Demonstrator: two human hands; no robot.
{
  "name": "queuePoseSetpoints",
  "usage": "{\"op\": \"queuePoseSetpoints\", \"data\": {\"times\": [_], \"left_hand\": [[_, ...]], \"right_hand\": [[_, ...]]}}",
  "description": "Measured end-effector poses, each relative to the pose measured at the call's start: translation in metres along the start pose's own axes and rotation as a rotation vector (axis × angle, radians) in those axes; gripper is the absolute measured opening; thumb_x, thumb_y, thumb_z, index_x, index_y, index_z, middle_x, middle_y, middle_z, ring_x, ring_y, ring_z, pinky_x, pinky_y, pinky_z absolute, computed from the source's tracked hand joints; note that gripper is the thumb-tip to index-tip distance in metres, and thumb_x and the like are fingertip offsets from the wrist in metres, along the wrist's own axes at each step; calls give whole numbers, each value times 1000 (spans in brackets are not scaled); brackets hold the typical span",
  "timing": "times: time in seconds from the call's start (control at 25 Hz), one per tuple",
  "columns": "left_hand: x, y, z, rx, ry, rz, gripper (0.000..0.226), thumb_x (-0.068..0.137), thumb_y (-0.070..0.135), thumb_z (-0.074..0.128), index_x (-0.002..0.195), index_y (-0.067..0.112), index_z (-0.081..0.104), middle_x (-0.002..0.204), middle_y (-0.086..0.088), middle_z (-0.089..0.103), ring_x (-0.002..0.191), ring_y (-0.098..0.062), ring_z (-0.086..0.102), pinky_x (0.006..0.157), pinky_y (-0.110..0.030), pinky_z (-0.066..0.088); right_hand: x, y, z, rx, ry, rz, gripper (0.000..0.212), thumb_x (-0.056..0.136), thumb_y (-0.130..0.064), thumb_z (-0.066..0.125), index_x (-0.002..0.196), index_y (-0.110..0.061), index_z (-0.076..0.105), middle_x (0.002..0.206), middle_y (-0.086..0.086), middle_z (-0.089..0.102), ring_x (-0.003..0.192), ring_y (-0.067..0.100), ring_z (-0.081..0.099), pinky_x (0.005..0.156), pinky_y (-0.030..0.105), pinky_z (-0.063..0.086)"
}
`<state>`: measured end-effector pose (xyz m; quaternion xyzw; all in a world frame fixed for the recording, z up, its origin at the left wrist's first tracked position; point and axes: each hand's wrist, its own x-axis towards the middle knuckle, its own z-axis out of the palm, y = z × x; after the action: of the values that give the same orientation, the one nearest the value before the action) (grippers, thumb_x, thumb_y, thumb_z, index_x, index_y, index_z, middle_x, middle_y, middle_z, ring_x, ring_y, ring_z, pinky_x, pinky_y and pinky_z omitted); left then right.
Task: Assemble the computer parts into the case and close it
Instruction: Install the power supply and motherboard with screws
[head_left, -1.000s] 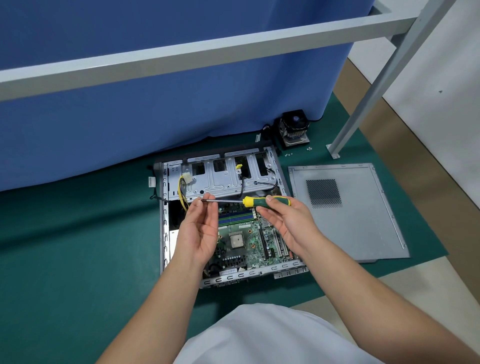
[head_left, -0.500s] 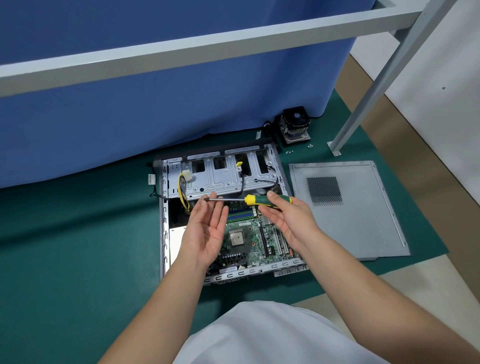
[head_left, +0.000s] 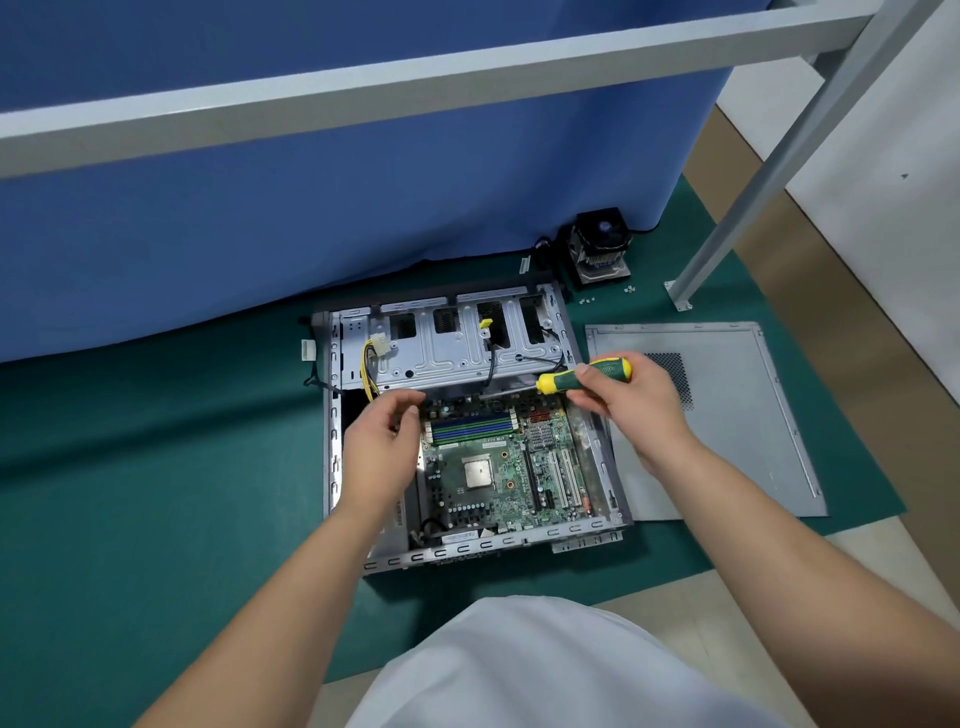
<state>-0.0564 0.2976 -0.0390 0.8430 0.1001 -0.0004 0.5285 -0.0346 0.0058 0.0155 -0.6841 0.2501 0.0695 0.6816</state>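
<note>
The open computer case lies flat on the green mat, and the green motherboard sits inside it. My right hand grips the yellow and green handle of a screwdriver, held nearly level over the case's back right corner with its shaft pointing left. My left hand hovers over the left side of the board. Its thumb and fingers are curled together near the shaft's tip, and whether they pinch anything is hidden. The grey side panel lies flat to the right of the case.
A CPU cooler with fan stands at the back right by the blue curtain, with loose screws on the mat beside it. A grey metal frame leg slants down to a foot right of the cooler. Yellow cables hang by the drive cage.
My right hand has carried the screwdriver to the right. My left hand has turned from palm-up and flat to fingers curled, and has dropped lower over the board's left side.
</note>
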Motion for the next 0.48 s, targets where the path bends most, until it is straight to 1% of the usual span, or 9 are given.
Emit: {"op": "queuePoseSetpoints", "data": {"times": [0.04, 0.08, 0.12, 0.2, 0.24, 0.28, 0.32, 0.4, 0.48], "left_hand": [[3, -7, -5, 229, -1, 139, 25, 99, 18, 57, 116, 32, 68, 111, 19, 69, 105, -8, 64, 91, -33, 54], [8, -15, -10, 422, -25, 253, 30, 98, 20, 57, 126, 29, 65, 125, 13, 66, 118, -13, 60, 100, -38, 51], [11, -23, -13, 578, -79, 301, 39, 98, 25, 57, 137, 28, 58, 141, 8, 58, 134, -18, 50, 111, -42, 43], [13, -35, -15, 801, -187, 282, 56, 101, 41, 50, 155, 37, 34, 165, 11, 26, 154, -16, 20, 125, -44, 22], [13, -40, -14, 875, -208, 277, 61, 102, 47, 44, 158, 40, 23, 168, 12, 13, 156, -12, 8, 127, -42, 15], [11, -44, -13, 923, -204, 285, 63, 102, 51, 38, 160, 41, 17, 169, 12, 6, 156, -10, 1, 127, -41, 11], [10, -46, -11, 951, -190, 294, 63, 101, 53, 33, 160, 41, 15, 169, 12, 4, 156, -9, -1, 127, -40, 10], [8, -47, -9, 969, -158, 303, 62, 98, 53, 30, 158, 41, 21, 170, 12, 5, 156, -9, -1, 127, -40, 11], [9, -46, -8, 963, -133, 311, 59, 97, 50, 30, 156, 43, 28, 170, 12, 9, 156, -10, 2, 126, -40, 13]], "right_hand": [[2, -3, -2, -97, -4, -47, 21, 91, -15, 77, 109, -12, 65, 95, 10, 78, 82, 24, 78, 80, 36, 64], [4, -5, -3, -216, -6, -101, 20, 91, -18, 78, 108, -17, 66, 92, 5, 77, 78, 21, 78, 77, 36, 64], [6, -6, -4, -359, -7, -162, 21, 90, -22, 78, 107, -22, 66, 89, 1, 76, 75, 18, 77, 74, 35, 63], [10, -9, -6, -666, -13, -289, 22, 89, -33, 78, 107, -28, 65, 84, -6, 73, 69, 10, 72, 66, 25, 56], [12, -11, -6, -785, -27, -337, 23, 89, -36, 77, 107, -30, 64, 82, -9, 71, 65, 4, 67, 60, 18, 49], [15, -12, -5, -858, -51, -366, 23, 89, -37, 75, 107, -32, 62, 80, -10, 69, 61, 2, 62, 52, 13, 42], [17, -12, -5, -904, -81, -383, 23, 90, -37, 74, 107, -34, 59, 78, -10, 68, 59, 1, 60, 48, 13, 39], [22, -10, -3, -1003, -149, -421, 24, 92, -35, 72, 110, -33, 57, 79, -10, 67, 58, 1, 58, 48, 15, 37], [27, -7, 0, -1106, -212, -473, 26, 94, -35, 70, 115, -29, 56, 82, -10, 64, 62, 2, 57, 53, 24, 41]]}}
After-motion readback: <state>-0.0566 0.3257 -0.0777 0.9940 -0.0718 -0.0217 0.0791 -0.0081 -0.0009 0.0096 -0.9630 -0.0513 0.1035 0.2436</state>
